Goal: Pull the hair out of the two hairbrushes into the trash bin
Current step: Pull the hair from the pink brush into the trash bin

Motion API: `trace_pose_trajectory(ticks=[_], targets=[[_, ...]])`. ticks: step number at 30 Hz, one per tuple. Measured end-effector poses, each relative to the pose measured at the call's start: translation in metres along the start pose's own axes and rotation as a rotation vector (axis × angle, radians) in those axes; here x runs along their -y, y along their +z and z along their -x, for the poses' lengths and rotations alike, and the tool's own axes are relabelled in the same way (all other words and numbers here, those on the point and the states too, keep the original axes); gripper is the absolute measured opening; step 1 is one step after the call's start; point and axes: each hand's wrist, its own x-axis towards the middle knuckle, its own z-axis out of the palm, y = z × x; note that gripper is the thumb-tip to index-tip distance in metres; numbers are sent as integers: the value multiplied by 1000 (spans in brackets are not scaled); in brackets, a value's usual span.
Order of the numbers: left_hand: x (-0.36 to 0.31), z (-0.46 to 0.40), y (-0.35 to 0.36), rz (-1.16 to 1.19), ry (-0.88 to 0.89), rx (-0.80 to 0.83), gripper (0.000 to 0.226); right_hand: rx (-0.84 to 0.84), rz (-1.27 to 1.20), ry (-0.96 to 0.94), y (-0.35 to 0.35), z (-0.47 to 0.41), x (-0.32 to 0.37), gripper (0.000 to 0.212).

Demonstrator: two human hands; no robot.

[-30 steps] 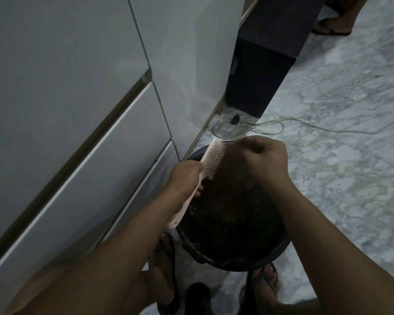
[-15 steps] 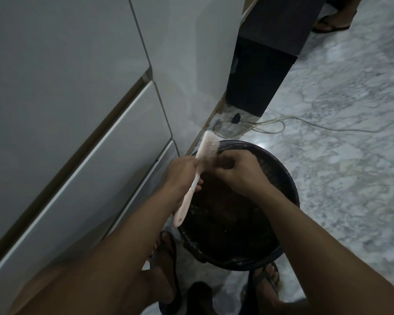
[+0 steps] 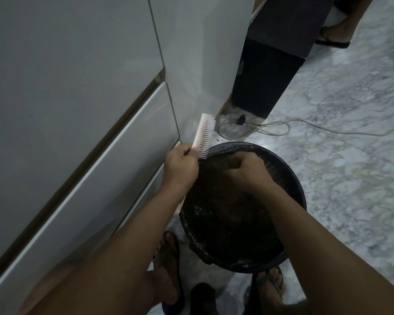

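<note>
My left hand (image 3: pixel 180 165) grips a pale pink hairbrush (image 3: pixel 204 135) by its handle, head pointing up and away, bristles facing right, just left of the bin's rim. A round black trash bin (image 3: pixel 291 192) lined with a dark bag stands on the floor below my hands. My right hand (image 3: pixel 246 168) is closed in a loose fist over the bin's mouth, apart from the brush; whether hair is pinched in its fingers cannot be made out. Only one hairbrush is in view.
White cabinet drawers (image 3: pixel 89 133) fill the left side. A dark speaker-like box (image 3: pixel 266 78) stands behind the bin, with a pale cable (image 3: pixel 282 128) trailing over the marble floor. My sandalled feet (image 3: pixel 168 269) flank the bin. Another person's foot (image 3: pixel 334 37) is at top right.
The right hand has drawn away from the brush bristles and dropped lower over the bin. The left hand has shifted the brush left and up, clear of the bin's opening.
</note>
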Motion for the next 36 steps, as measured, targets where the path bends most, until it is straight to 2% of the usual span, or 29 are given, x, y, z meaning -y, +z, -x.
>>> trace_pose_trajectory(ticks=[3,5,7,12,17,23,28,32,36], targets=[[-1,4,2,20,-52,86,24,120,-337,-73,-3,4,14,28],[0,5,3,-4,0,92,26,187,-428,-64,-3,7,19,31],[3,6,4,-43,50,92,38,216,-415,-31,-2,8,19,24],[6,7,4,-193,117,102,27,203,-316,5,-6,6,16,12],[11,1,1,-350,166,-64,29,200,-377,43,-4,2,17,17],[5,2,-4,-346,220,-125,31,232,-410,13,7,1,15,21],[4,2,-5,-324,215,-112,31,259,-154,40,28,-3,2,18],[0,4,-6,-276,244,-143,32,264,-77,74,30,-5,-4,12],[-3,6,-7,-253,308,-135,34,234,-65,76,32,-5,-6,31]])
